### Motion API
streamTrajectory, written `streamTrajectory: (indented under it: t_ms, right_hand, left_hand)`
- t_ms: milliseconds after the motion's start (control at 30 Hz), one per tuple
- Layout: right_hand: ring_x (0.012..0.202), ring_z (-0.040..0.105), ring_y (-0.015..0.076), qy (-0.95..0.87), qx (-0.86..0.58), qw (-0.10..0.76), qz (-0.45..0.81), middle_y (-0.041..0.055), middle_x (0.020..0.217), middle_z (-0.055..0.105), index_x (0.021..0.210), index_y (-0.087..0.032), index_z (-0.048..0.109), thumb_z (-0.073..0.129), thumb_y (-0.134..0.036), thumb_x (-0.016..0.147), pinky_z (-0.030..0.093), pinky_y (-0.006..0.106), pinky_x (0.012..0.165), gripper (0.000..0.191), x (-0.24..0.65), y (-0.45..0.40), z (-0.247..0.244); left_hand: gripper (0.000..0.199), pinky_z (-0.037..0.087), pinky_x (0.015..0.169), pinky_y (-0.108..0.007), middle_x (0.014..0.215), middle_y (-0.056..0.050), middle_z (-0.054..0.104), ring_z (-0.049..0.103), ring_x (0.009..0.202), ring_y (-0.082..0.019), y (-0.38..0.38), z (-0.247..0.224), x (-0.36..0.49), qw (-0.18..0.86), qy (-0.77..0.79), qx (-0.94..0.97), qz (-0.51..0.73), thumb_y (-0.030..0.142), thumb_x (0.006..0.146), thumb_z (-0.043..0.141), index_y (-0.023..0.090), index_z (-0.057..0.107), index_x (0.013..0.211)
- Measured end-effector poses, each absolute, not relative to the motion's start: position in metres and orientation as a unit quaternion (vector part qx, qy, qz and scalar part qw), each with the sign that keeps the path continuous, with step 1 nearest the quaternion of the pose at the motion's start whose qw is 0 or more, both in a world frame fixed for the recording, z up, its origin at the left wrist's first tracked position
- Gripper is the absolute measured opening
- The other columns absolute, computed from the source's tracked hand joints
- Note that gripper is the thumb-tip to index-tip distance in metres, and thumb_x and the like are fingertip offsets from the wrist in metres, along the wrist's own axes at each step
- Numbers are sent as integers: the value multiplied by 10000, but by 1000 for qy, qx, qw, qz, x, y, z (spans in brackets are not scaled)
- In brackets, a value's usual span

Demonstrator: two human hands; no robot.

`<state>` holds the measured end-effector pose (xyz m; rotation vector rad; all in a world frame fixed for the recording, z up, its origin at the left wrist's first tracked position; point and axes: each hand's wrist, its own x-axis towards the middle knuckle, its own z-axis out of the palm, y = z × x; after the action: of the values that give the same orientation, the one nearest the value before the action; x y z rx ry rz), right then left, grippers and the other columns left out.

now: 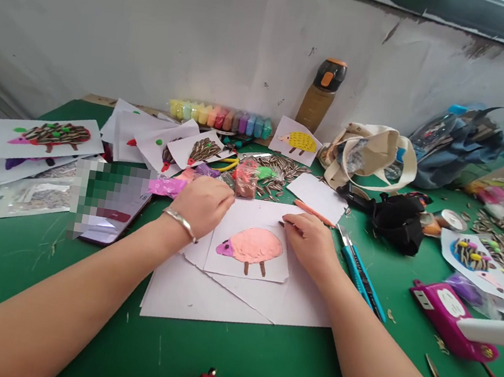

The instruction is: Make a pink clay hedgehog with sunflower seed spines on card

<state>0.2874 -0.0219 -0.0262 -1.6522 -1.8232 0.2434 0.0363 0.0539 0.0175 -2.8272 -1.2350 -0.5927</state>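
A white card (221,260) bears a pink clay hedgehog (258,246) with a purple face and two brown legs. It lies on larger white sheets (168,295). At the card's upper left is my left hand (204,205), its fingers curled; what they hold, if anything, is hidden. My right hand (311,239) is pinched at the card's upper right, with a small dark piece (281,223) at its fingertips. Beyond the hands lie sunflower seeds (283,171) and a bag of red clay (246,179).
Blue cutters (360,276) lie right of the sheets, a phone (120,218) left. Farther back stand a bottle (320,97), a cream bag (367,152) and clay packs (220,118). A magenta glue gun (452,312) is at the right.
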Motion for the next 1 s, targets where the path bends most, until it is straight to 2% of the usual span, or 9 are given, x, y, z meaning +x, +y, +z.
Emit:
streamTrajectory:
  t_ms: [100, 200, 367, 567, 733, 1000]
  right_hand:
    - [1109, 613, 246, -666, -635, 375, 114, 16, 836, 713, 825, -260, 713, 508, -211, 852, 474, 373, 894, 213, 288, -22, -24]
    - [1181, 579, 254, -631, -648, 404, 141, 18, 869, 724, 816, -257, 718, 521, -230, 839, 475, 376, 899, 200, 286, -22, -23]
    - [913, 672, 231, -595, -669, 410, 170, 56, 1059, 718, 899, -234, 734, 553, -277, 812, 510, 363, 747, 206, 281, -26, -22]
    - [942, 655, 225, -618, -661, 392, 164, 37, 983, 731, 893, -240, 732, 557, -267, 824, 498, 335, 727, 190, 280, -28, -25]
    - [873, 653, 216, -621, -665, 382, 162, 20, 952, 735, 906, -254, 731, 551, -286, 830, 501, 364, 768, 198, 280, -28, -27]
    - [790, 647, 200, -621, -668, 378, 161, 12, 925, 738, 901, -261, 737, 556, -293, 825, 507, 353, 729, 199, 279, -28, -25]
  left_hand:
    - [325, 480, 910, -393, 993, -86, 721, 623, 964, -234, 32, 11, 22, -46, -361, -907, -211, 264, 939, 398, 144, 698, 961]
    - [305, 489, 932, -378, 1003, -77, 721, 631, 975, -219, 18, 5, 10, -80, -360, -909, -193, 255, 936, 413, 163, 698, 991]
    - [307, 500, 953, -368, 1032, -62, 723, 629, 1014, -207, 12, 4, 5, -124, -319, -923, -175, 204, 935, 411, 195, 710, 1004]
    - [278, 442, 1057, -406, 1048, -54, 715, 625, 1049, -201, 12, 0, 9, -141, -287, -933, -163, 214, 935, 457, 219, 729, 991]
    - [223, 461, 1033, -460, 1083, -44, 711, 544, 1202, -264, 10, -10, 11, -139, -329, -920, -159, 226, 891, 545, 265, 752, 964]
    - [237, 442, 1040, -468, 1091, -37, 709, 540, 1196, -266, 11, -12, 13, -156, -339, -915, -155, 218, 901, 522, 256, 750, 953]
